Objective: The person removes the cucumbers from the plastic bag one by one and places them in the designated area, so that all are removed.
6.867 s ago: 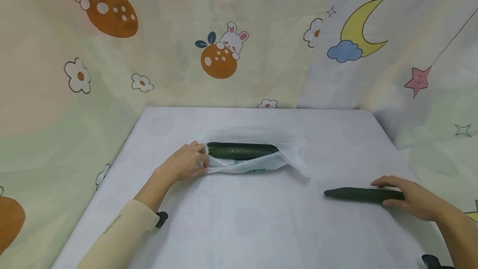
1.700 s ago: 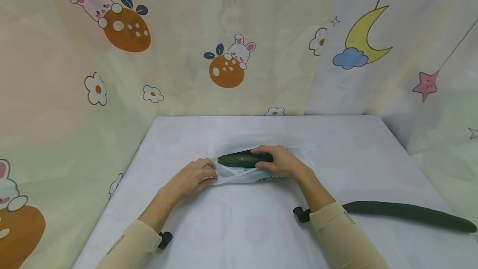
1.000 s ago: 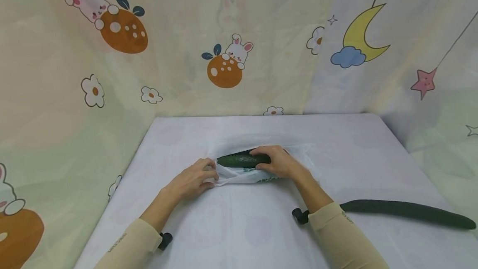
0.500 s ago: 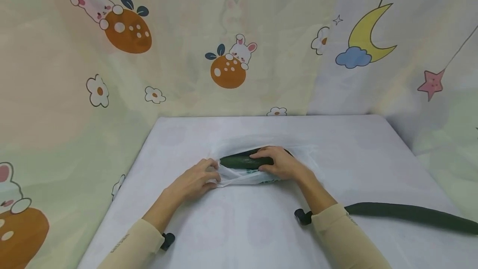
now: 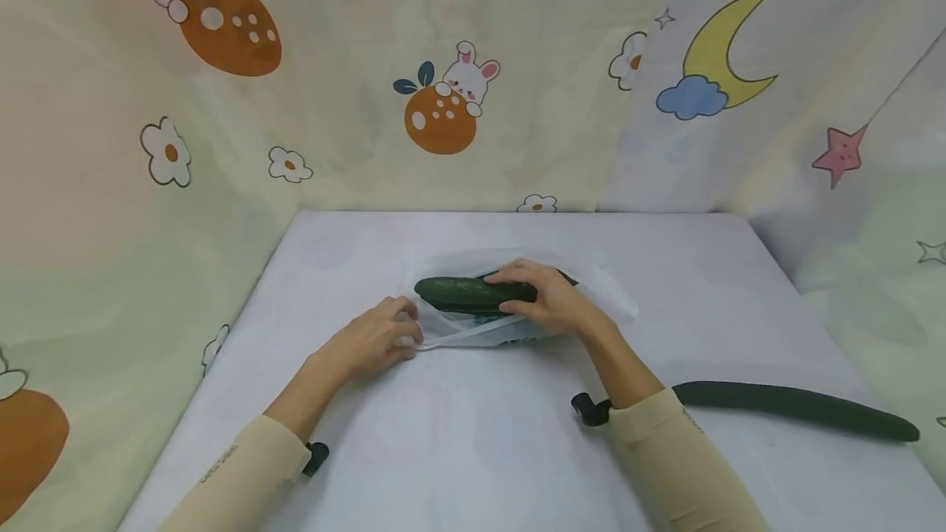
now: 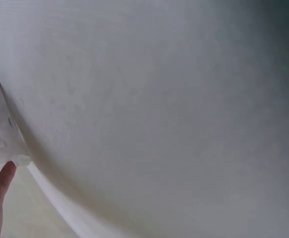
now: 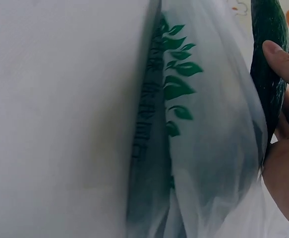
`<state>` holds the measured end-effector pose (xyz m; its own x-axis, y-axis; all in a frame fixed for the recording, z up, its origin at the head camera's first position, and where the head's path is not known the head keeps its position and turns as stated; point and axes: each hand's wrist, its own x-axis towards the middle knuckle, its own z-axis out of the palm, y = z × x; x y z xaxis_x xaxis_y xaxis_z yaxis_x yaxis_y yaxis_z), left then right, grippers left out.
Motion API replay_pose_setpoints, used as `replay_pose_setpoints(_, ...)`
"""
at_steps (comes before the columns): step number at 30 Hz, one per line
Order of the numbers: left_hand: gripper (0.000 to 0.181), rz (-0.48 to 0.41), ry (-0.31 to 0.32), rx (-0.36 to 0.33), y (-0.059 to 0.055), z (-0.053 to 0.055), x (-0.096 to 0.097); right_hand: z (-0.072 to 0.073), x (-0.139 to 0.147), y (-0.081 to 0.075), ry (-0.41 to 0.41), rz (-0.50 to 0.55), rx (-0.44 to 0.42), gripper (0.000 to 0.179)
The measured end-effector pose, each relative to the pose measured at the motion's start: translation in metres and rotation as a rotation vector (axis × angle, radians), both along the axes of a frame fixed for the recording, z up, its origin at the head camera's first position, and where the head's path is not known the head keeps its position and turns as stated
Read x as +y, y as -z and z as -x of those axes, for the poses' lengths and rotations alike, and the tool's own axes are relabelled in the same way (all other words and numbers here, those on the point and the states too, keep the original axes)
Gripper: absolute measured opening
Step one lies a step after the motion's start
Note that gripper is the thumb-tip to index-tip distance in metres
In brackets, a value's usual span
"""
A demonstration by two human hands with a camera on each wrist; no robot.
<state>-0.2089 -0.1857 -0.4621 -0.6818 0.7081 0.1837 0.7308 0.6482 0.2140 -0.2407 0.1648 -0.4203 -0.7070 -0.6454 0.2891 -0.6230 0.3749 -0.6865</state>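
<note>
A thin white plastic bag (image 5: 473,337) with green leaf print lies open towards the back of the white table. My left hand (image 5: 373,339) pinches its left edge; in the left wrist view only a few fingertips (image 6: 4,178) show against the plastic. From above, my right hand (image 5: 550,298) grips a dark green cucumber (image 5: 466,292) at the bag's mouth, thumb on the near side and fingers on the far side. A dark green tip (image 5: 567,277) shows beyond the right hand, mostly hidden. The right wrist view shows the gripped cucumber (image 7: 268,64) beside the bag's printed side (image 7: 203,124).
Another long, slightly curved cucumber (image 5: 798,406) lies on the table at the right, its left end behind the right sleeve (image 5: 676,458). A patterned cloth with rabbits and oranges hangs behind the table (image 5: 443,450) and along its sides.
Earlier, the right hand held the cucumber at the right; that one now lies there, and the hand grips one at the bag. Since half a second ago, this cucumber's left end has risen slightly.
</note>
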Motion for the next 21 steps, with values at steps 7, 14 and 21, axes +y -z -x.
replay_pose_setpoints(7,0.015,-0.020,-0.002,0.021,0.001,0.002,-0.003,-0.005,-0.009,-0.023,-0.071,0.081,0.006,0.043)
replay_pose_setpoints(14,0.014,0.028,-0.018,-0.006,0.001,0.005,-0.004,-0.005,-0.019,-0.038,-0.111,0.126,0.043,0.043)
replay_pose_setpoints(21,0.010,0.038,-0.030,0.002,0.000,0.005,-0.001,-0.006,-0.027,-0.057,-0.149,0.158,0.101,0.043)
